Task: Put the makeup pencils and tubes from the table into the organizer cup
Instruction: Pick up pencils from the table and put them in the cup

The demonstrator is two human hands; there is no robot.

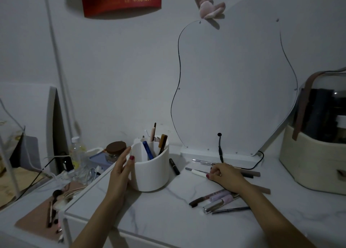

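A white organizer cup (151, 174) stands on the marble table, with several pencils, a blue pen (148, 150) among them, upright in its compartments. My left hand (121, 170) rests against the cup's left wall, thumb on the rim. My right hand (227, 175) lies over a cluster of pencils to the cup's right, fingertips touching a white-capped pencil (198, 172); whether it grips one is unclear. A black tube (174, 166) lies next to the cup. Pink gloss tubes (221, 198), a dark pencil (199, 200) and a thin liner (231, 210) lie nearer me.
A wavy mirror (234, 83) leans on the wall behind, with a black cable (221, 150) at its base. A cream cosmetic case (314, 154) stands at the right. Left of the table sit a brown-lidded jar (116, 149), a plastic bottle (76, 152), cables and brushes (56, 204).
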